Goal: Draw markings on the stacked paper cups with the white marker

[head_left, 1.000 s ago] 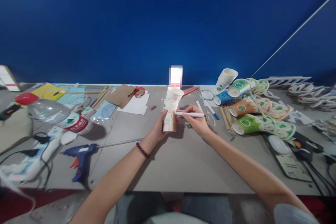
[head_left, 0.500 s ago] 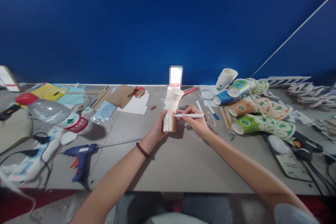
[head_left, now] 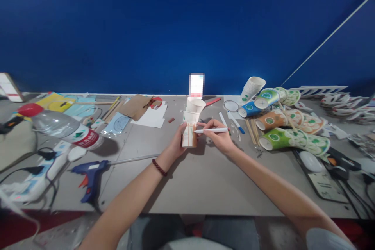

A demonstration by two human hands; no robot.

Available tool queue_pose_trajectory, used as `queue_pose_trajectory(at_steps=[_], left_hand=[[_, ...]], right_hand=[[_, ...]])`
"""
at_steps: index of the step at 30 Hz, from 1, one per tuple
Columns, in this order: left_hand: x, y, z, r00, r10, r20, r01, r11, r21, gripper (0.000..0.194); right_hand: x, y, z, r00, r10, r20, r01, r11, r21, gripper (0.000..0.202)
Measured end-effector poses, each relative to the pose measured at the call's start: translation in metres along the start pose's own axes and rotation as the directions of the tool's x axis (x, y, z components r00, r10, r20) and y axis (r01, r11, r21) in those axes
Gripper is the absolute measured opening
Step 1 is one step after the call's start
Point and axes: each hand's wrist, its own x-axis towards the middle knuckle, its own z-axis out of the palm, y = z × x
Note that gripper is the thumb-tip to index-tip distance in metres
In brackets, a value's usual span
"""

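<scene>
Wrapped around the left side of a paper cup (head_left: 190, 136) with a brown and white pattern, my left hand (head_left: 176, 140) holds it up over the table. White paper cups (head_left: 195, 105) are joined to its far end, their open mouths facing away and up. My right hand (head_left: 219, 136) grips a white marker (head_left: 213, 130) with a red end. The marker's tip points left, at the right side of the patterned cup; whether it touches, I cannot tell.
Left are a hot glue gun (head_left: 90, 175), a water bottle (head_left: 66, 129) and a power strip (head_left: 38, 175). Blue, orange and green cup stacks (head_left: 275, 140) lie right, near a white cup stack (head_left: 252, 89). Two markers (head_left: 236, 122) and white paper (head_left: 150, 115) lie farther back.
The marker's tip has shifted slightly down along the patterned cup. My left hand and the joined cups have hardly moved.
</scene>
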Motion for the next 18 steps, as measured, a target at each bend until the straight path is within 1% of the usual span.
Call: queue_pose_trajectory(at_steps=[2,6,8,12,16,18], left_hand=[[0.0000,-0.0001,0.0001,1.000,0.002,0.001,-0.002,1.000,0.004,0.038],[-0.0003,0.0005,0.0004,1.000,-0.002,-0.022,0.002,1.000,0.019,0.037],[-0.0005,0.0009,0.0006,1.000,-0.004,-0.030,0.004,1.000,0.020,0.037],[-0.0004,0.0002,-0.0002,0.999,-0.004,-0.032,0.004,1.000,0.015,0.037],[0.0000,-0.0013,-0.0011,1.000,0.020,0.021,-0.020,1.000,-0.001,0.036],[0.0000,-0.0013,-0.0008,0.999,0.027,0.035,-0.026,1.000,-0.008,0.035]], right_hand=[[-0.0002,0.0009,-0.0006,1.000,-0.004,0.002,0.004,1.000,-0.016,0.018],[-0.0003,0.0038,0.0014,0.998,0.027,-0.057,-0.026,1.000,0.015,0.021],[-0.0004,0.0044,0.0023,0.997,0.035,-0.069,-0.034,0.999,0.029,0.022],[-0.0009,0.0015,0.0019,0.998,0.034,-0.044,-0.033,0.999,0.012,0.022],[-0.0015,-0.0027,0.0011,1.000,0.023,0.003,-0.023,1.000,-0.015,0.021],[-0.0018,-0.0027,0.0015,1.000,0.018,0.001,-0.018,1.000,-0.019,0.021]])
